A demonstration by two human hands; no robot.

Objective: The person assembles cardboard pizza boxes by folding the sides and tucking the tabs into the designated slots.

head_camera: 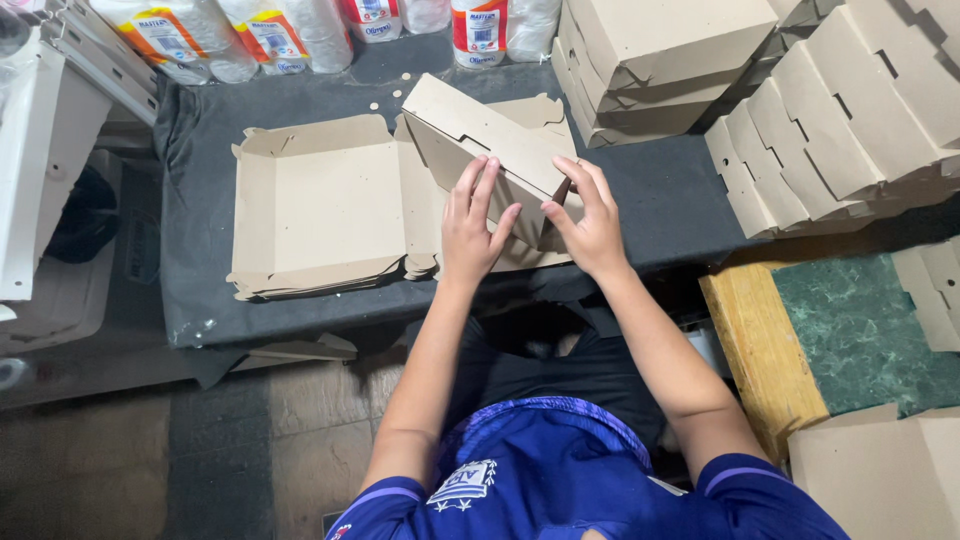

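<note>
A half-folded brown cardboard box (480, 135) stands tilted on the dark grey table (650, 200), one flap raised. My left hand (472, 225) presses on its near side with fingers spread over the folded edge. My right hand (590, 220) grips the box's right corner, fingers curled over the flap. Under and to the left of the box lies a stack of flat, unfolded cardboard blanks (320, 205).
Finished folded boxes are stacked at the back right (660, 50) and in a leaning row further right (840, 120). Plastic-wrapped paper rolls (230, 35) line the back edge. A green-topped wooden stand (850, 330) with another box (880, 470) is at my right.
</note>
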